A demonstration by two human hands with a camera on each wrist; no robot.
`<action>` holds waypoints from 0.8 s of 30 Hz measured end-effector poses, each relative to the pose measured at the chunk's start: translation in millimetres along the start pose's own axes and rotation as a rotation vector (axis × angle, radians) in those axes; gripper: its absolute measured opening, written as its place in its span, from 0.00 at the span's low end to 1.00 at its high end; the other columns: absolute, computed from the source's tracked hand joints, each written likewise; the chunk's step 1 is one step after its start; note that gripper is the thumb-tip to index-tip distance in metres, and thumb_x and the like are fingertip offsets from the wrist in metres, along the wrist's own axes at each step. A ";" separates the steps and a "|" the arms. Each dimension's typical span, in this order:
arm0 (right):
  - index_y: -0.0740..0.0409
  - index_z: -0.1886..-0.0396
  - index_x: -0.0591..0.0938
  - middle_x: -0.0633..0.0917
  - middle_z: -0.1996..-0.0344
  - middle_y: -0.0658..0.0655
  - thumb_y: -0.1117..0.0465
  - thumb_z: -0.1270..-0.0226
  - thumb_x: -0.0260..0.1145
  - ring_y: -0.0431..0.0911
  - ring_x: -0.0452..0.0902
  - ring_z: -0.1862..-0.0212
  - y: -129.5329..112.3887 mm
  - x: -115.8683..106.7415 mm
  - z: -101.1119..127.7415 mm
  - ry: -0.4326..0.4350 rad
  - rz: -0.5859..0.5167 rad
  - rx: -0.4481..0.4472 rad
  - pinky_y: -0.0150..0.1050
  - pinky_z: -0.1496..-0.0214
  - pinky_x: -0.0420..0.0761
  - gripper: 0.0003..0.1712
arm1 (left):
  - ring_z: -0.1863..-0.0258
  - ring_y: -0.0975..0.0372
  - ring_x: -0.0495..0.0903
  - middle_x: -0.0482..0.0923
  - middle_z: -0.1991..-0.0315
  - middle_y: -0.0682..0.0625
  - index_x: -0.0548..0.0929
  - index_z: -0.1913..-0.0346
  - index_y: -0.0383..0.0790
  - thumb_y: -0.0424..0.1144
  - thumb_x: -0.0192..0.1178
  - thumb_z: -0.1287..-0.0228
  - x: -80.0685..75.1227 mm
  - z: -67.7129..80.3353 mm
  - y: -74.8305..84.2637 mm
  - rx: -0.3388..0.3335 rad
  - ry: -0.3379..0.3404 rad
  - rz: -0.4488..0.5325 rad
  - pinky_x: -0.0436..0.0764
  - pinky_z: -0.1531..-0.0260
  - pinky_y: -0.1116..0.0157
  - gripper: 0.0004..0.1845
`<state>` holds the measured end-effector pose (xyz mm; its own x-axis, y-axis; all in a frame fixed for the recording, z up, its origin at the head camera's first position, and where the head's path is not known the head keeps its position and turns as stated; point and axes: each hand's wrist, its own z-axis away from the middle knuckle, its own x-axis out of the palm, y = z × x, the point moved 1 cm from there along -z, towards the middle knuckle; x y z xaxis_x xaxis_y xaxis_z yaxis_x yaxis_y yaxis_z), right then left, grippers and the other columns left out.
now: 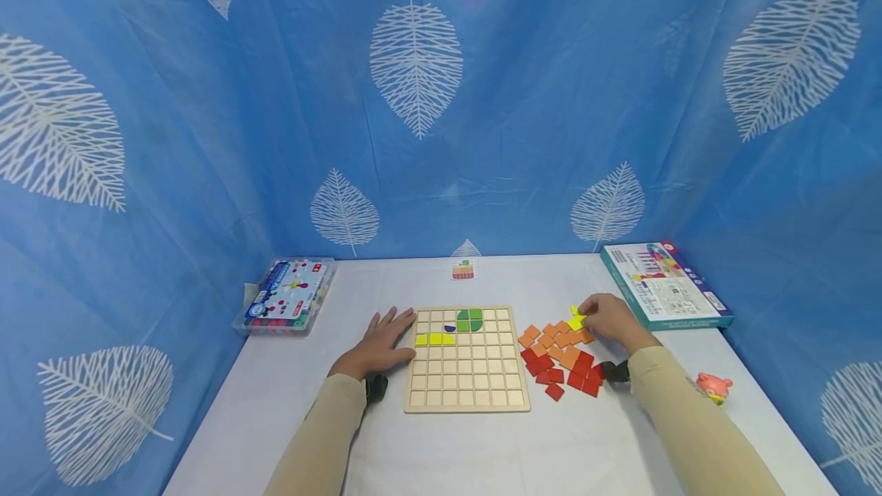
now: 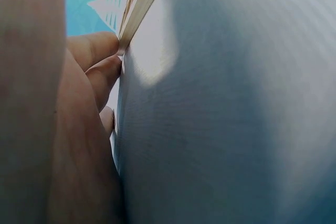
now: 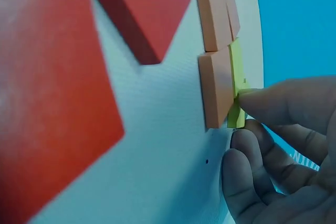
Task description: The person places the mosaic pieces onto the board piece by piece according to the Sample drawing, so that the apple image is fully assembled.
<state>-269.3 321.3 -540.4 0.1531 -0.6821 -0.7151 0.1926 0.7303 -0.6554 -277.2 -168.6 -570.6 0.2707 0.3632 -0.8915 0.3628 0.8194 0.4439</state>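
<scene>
Under the right hand, fingertips pinch a yellow tile (orange tiles touching it might scatter), while the left hand lies flat, steadying the wooden board.

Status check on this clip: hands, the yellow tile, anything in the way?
Left hand flat against grid board edge. Right hand pinching yellow tile at the pile. Orange tiles butt against it; path to board open.
</scene>
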 end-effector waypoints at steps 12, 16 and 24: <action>0.69 0.47 0.84 0.82 0.56 0.64 0.68 0.31 0.69 0.60 0.76 0.51 -0.6 -1.0 -0.2 0.002 0.026 -0.008 0.56 0.45 0.80 0.15 | 0.17 0.52 0.42 0.55 0.17 0.54 0.61 0.16 0.48 0.55 0.60 0.33 1.0 -1.9 -3.9 0.011 -0.002 0.010 0.33 0.21 0.49 0.44; 0.69 0.46 0.84 0.82 0.56 0.64 0.67 0.30 0.68 0.59 0.76 0.52 -1.7 -2.3 -0.9 -0.014 0.049 -0.007 0.56 0.46 0.80 0.15 | 0.17 0.52 0.42 0.55 0.17 0.54 0.61 0.16 0.47 0.55 0.60 0.33 -0.2 -1.3 -2.3 0.009 -0.001 0.016 0.33 0.21 0.49 0.44; 0.67 0.41 0.85 0.82 0.53 0.67 0.67 0.29 0.64 0.59 0.76 0.54 -22.5 -2.5 5.6 -0.022 0.056 -0.112 0.54 0.50 0.83 0.19 | 0.17 0.52 0.42 0.55 0.17 0.55 0.61 0.16 0.48 0.56 0.59 0.33 1.2 -1.1 -2.4 0.000 -0.003 0.006 0.33 0.21 0.50 0.44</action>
<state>-268.5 306.3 -522.6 0.1817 -0.6400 -0.7466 0.0735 0.7659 -0.6387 -278.8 -169.6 -572.8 0.2754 0.3663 -0.8888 0.3612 0.8174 0.4488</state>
